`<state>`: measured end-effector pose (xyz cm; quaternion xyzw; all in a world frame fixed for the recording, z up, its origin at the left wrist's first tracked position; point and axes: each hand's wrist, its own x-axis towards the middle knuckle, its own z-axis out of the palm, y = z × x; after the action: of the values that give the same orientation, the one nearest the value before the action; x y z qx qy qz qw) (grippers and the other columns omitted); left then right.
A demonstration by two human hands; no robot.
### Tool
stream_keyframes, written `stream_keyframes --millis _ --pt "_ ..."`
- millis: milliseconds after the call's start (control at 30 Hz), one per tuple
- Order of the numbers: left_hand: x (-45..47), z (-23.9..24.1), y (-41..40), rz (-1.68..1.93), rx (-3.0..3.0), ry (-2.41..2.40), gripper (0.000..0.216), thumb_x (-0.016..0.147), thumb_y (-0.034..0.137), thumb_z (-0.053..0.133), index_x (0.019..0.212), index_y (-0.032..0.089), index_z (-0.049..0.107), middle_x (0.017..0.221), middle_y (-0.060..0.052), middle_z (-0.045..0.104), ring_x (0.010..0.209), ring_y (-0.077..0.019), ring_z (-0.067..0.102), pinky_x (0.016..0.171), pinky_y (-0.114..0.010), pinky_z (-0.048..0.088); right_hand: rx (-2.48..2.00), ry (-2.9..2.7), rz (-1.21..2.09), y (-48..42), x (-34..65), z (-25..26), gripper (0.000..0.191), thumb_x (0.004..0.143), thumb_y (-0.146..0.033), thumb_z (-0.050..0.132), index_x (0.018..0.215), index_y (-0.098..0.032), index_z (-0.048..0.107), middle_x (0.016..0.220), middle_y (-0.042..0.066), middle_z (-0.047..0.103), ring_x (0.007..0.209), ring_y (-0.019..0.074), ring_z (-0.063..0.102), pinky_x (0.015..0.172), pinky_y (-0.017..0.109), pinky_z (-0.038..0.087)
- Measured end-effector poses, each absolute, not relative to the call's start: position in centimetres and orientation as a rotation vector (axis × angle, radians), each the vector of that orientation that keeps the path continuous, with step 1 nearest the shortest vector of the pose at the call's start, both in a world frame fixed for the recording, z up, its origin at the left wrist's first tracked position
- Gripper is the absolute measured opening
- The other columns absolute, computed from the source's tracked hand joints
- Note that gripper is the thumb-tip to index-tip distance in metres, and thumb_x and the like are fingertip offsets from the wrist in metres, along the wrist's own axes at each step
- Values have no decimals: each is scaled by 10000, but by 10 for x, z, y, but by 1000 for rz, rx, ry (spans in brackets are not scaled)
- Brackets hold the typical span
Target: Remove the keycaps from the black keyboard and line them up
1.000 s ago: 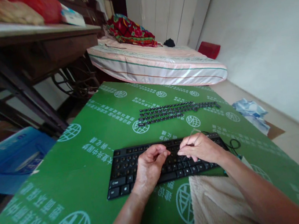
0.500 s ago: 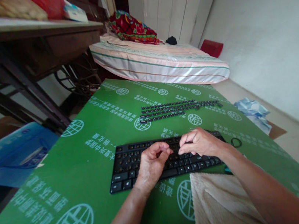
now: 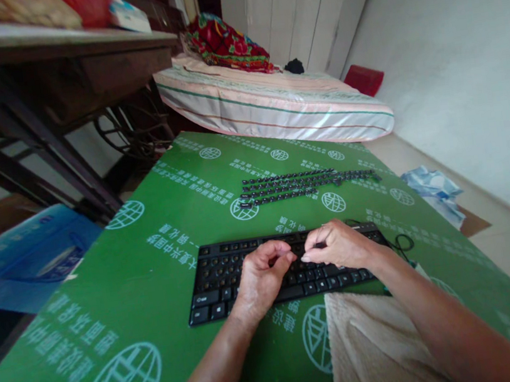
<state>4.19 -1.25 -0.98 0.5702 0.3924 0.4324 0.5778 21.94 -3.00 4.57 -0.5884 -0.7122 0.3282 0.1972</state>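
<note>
A black keyboard lies on the green printed sheet. My left hand hovers over its middle rows, fingers curled, thumb and fingertips pinched together. My right hand is beside it, fingers bent in a pinch over the keys. What either pinch holds is too small to make out. Farther back, rows of loose black keycaps are laid out in lines. A black cable curls at the keyboard's right end.
A cream fleece cloth lies under my right forearm. A dark wooden table stands at left, a blue box under it. A striped mattress lies behind the sheet. Crumpled blue-white plastic sits on the floor at right.
My right hand has lowered toward the keys and a thin wire loop seen above it earlier is gone from sight. Both hands stay close together over the keyboard.
</note>
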Motion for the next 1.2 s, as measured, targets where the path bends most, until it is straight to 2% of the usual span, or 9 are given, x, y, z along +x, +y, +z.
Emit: stream_keyframes --millis 200,433,700,1033,1200 --pt "40 -13 -12 983 1660 973 81 728 232 601 754 175 653 725 -18 645 705 -154 593 664 -254 467 -1709 -1886 684 -36 212 30 164 700 -287 605 575 -183 590 530 -40 551 510 95 473 509 197 347" --pt "44 -2 -19 774 2135 1014 225 706 104 572 894 197 655 836 -38 677 875 -210 561 775 -304 452 -1867 -1672 481 -46 200 10 85 697 -282 554 668 -226 497 575 -30 549 517 125 507 510 208 368" --pt "57 15 -26 520 2422 1078 143 713 87 522 775 174 617 777 -66 640 805 -227 531 704 -302 429 -1872 -1619 362 -51 191 2 76 681 -206 499 643 -232 439 542 -26 509 521 138 508 540 221 370" --pt "70 7 -23 426 2359 1169 216 718 117 515 852 211 655 831 -40 638 845 -211 545 715 -282 419 -1763 -1395 408 -54 189 -11 109 648 -168 464 605 -226 383 504 -64 398 458 109 419 478 217 311" --pt "69 4 -21 446 2352 1137 169 760 153 524 810 222 671 826 -32 631 847 -200 539 740 -281 407 -1711 -1332 419 -54 189 -13 122 632 -146 461 587 -219 374 522 -66 377 478 100 405 485 211 314"
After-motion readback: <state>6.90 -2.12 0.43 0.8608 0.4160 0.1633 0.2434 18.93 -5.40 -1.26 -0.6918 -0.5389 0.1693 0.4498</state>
